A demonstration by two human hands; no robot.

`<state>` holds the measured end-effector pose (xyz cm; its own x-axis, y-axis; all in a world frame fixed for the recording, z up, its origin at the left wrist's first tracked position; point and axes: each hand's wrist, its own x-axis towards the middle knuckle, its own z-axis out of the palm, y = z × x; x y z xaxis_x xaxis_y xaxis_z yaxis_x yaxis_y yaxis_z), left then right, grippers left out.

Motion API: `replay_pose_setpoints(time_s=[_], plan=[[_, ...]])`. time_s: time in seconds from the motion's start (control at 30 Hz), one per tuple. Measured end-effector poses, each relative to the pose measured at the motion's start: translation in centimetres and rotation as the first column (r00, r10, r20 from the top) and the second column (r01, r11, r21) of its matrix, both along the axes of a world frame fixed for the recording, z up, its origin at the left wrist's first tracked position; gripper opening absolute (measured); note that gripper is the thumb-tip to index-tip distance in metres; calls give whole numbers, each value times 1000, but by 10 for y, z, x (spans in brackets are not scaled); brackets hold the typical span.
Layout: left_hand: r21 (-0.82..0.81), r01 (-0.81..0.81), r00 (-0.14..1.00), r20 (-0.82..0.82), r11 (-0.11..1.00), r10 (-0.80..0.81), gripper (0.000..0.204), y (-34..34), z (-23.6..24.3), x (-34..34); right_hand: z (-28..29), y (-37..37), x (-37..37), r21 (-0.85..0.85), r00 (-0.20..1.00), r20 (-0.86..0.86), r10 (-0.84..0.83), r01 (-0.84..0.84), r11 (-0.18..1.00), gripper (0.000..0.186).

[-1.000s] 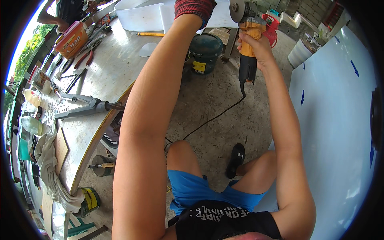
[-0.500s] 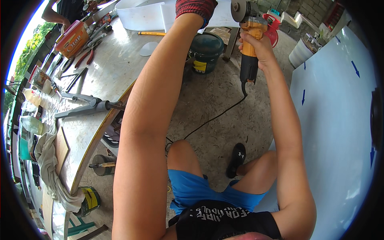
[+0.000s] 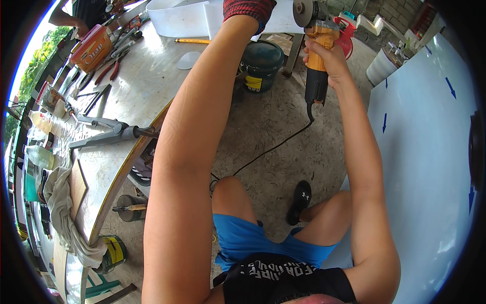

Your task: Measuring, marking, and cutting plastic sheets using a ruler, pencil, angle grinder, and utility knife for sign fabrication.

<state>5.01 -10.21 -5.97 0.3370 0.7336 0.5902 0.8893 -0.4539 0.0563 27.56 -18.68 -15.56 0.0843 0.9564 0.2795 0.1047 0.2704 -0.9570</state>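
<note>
At the upper left, an orange tub (image 3: 93, 51) is stood on the table (image 3: 147, 83), with red-handled pliers (image 3: 115, 70) laid beside it and a pencil (image 3: 192, 40) farther right. At the lower left, a rag (image 3: 59, 207) is draped at the table's edge, near a bucket (image 3: 115, 249). A white drum (image 3: 380, 70) is seen upper right. The right side is filled by a pale sheet (image 3: 410, 187), marked with blue arrows (image 3: 450, 88).

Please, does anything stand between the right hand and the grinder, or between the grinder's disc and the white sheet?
Nothing visible does. The right hand grips the grinder directly, and no object shows between its disc and the white sheet. The gloved left hand is farther left. Whether disc and sheet touch is unclear.
</note>
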Motion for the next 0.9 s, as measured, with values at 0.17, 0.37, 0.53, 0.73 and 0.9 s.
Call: replay_pose_setpoints(time_s=[0.17, 0.37, 0.53, 0.73, 0.9], plan=[[-12, 14, 1000, 19, 1000, -14, 33, 2, 1, 0, 0, 0, 0, -1, 1000, -6, 5, -5, 1000, 42], [-26, 9, 1000, 20, 1000, -9, 33, 0, 1, 0, 0, 1, 0, -4, 1000, -11, 11, -11, 1000, 43], [-19, 23, 999, 28, 1000, -23, 32, 0, 2, 0, 0, 2, 0, 3, 1000, -22, 16, -16, 1000, 42], [-25, -3, 1000, 24, 1000, 3, 33, -2, 3, 1, 1, 2, 1, -7, 1000, -1, 8, -8, 1000, 43], [-5, 4, 1000, 6, 1000, -4, 33, -2, 2, 0, 3, -1, -4, 2, 998, -57, -2, 2, 1000, 39]])
